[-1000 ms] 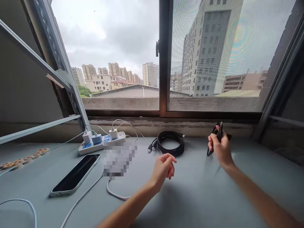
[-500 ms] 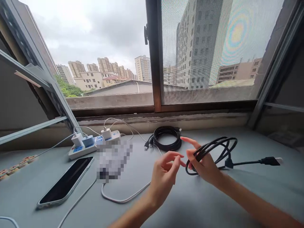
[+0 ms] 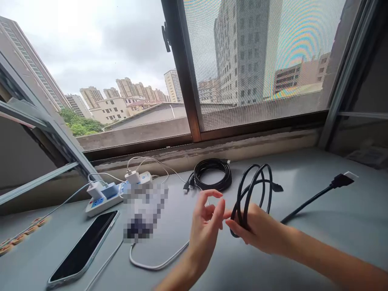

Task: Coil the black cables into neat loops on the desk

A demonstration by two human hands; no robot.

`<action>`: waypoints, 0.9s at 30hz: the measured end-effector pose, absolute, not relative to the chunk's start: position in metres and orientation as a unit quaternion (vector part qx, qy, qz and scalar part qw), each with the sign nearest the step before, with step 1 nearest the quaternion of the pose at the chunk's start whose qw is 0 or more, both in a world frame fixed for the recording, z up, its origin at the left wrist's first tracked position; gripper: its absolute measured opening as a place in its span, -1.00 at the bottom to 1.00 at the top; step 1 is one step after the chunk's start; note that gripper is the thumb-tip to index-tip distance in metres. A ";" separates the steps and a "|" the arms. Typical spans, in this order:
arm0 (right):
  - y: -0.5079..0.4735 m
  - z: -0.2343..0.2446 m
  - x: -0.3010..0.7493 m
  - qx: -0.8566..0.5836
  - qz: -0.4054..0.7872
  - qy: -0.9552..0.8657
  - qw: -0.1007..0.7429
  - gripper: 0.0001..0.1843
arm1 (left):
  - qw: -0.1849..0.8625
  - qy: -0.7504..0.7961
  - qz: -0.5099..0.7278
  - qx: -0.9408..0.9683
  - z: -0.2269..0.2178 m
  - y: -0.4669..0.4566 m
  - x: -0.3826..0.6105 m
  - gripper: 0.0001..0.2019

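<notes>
My right hand (image 3: 263, 229) is closed on a looped black cable (image 3: 247, 199), its thumb and fingers wrapped round the lower part of the loops. One cable end with a black plug (image 3: 340, 180), pale at its tip, sticks out to the right; the other black plug (image 3: 277, 187) hangs beside the loops. My left hand (image 3: 205, 226) is just left of the cable, fingers curved and thumb apart from the index finger, with nothing visible between them. Behind both hands lies a coiled black cable (image 3: 197, 178) with its plugs on the grey table.
A phone (image 3: 83, 248) lies at the left on the table (image 3: 163, 279). Behind it, a white power strip (image 3: 100, 207) holds several chargers. White cords (image 3: 154, 267) run across the tabletop near a blurred patch. A window (image 3: 194, 133) and metal frame posts stand behind.
The right hand has turned and dropped slightly, and the cable loops now stand more upright. The left hand has shifted a little left, with thumb and index finger wider apart. The view has tilted.
</notes>
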State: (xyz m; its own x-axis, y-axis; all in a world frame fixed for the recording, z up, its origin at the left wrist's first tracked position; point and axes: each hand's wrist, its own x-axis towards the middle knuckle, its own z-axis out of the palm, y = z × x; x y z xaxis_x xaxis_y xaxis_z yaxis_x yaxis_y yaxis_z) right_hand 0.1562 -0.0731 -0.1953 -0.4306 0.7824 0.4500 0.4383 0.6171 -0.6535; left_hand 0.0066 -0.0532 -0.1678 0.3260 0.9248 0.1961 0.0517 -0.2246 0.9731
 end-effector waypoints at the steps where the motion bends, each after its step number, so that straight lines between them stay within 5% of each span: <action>1: -0.073 -0.197 0.155 -0.374 0.199 -0.825 0.374 -0.46 | 0.491 0.367 0.422 0.668 -0.167 -0.051 0.006 -0.71; 13: -0.065 -0.205 0.157 -0.361 0.042 -0.865 0.347 -0.32 | 0.440 0.327 0.432 0.716 -0.167 -0.045 0.003 -0.65; 27: -0.067 -0.198 0.170 -0.375 0.302 -0.731 0.483 -0.44 | 0.327 0.280 0.622 0.654 -0.167 -0.045 0.000 -0.85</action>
State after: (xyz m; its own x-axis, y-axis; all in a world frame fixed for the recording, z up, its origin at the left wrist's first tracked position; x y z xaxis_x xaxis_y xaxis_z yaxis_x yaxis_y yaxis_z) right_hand 0.1704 -0.0672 -0.1982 -0.2524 0.8403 0.4798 0.2559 0.5361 -0.8044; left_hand 0.0004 -0.0447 -0.1672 0.0688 0.7733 0.6303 -0.0396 -0.6291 0.7763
